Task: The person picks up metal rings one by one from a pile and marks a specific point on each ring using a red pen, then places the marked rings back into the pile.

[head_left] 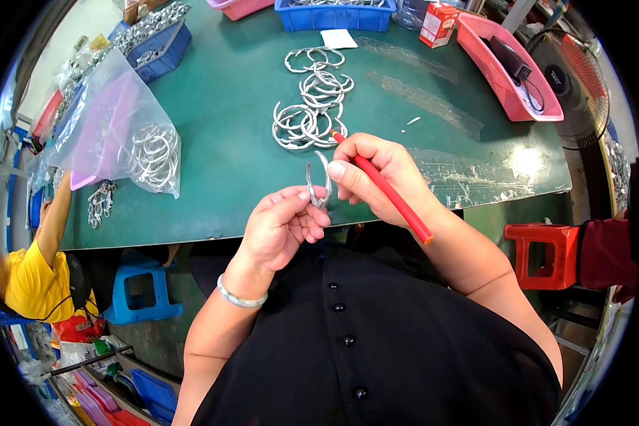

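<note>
My left hand (277,227) pinches a silvery hinged metal ring (319,201) between thumb and fingers. The ring is spread apart, its two curved arms pointing up. Just to the right, my right hand (380,174) grips a long red pencil-like stick (399,202), which slants from upper left to lower right across the palm. The right thumb is close beside the ring's arm; whether it touches cannot be made out. Beyond my hands, several similar metal rings (305,131) lie in an overlapping row on the green table (227,106).
A clear bag (160,177) of rings lies at left, near a blue bin (160,53) of metal parts. Behind are another blue tray (334,18) and a red-white carton (439,25). A pink basket (508,71) and fan (568,85) stand right. A co-worker in yellow (39,280) sits left.
</note>
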`<state>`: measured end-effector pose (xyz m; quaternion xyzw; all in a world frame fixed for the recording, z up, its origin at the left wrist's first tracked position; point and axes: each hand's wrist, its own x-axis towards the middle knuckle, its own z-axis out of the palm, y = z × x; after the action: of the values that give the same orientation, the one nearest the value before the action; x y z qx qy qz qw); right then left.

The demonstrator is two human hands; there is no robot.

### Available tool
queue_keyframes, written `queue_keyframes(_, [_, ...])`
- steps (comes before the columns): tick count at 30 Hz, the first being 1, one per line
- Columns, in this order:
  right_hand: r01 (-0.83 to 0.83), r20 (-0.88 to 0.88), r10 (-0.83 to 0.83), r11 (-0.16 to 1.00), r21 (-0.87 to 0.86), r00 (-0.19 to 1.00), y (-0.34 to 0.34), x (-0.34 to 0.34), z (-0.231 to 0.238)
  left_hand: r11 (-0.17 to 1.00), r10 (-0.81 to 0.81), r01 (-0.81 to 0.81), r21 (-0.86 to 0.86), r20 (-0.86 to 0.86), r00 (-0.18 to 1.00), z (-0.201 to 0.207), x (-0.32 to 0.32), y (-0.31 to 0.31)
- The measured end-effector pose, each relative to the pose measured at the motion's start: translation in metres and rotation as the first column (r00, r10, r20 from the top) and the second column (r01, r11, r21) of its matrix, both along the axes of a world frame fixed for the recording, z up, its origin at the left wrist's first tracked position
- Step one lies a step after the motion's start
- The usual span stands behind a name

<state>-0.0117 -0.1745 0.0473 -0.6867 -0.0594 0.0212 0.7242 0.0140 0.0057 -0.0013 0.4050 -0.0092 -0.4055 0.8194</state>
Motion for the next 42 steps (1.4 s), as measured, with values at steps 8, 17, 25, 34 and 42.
queue_keyframes(8, [0.023,-0.025,-0.024,0.999,-0.038,0.999,-0.001,0.0,-0.004,0.998,0.02,-0.02,0.057,-0.007,1.0,0.001,-0.004,-0.002])
queue_keyframes(17, [-0.031,-0.096,0.034,0.999,0.035,0.995,-0.011,0.002,-0.006,0.896,0.252,-0.387,0.218,0.469,0.847,0.003,-0.012,-0.006])
queue_keyframes(25, [-0.043,-0.071,0.047,0.998,0.051,0.996,-0.021,0.002,-0.024,0.749,-0.119,-0.654,0.106,0.993,0.024,0.021,-0.019,-0.003])
queue_keyframes(34, [-0.083,-0.07,0.091,0.991,0.106,0.993,-0.018,0.003,-0.031,0.77,-0.124,-0.637,0.042,0.989,-0.085,0.032,-0.023,-0.009])
queue_keyframes(42, [-0.076,-0.097,0.084,0.994,0.084,0.992,-0.018,0.002,-0.028,0.755,-0.128,-0.653,0.059,0.99,-0.058,0.034,-0.024,-0.008])
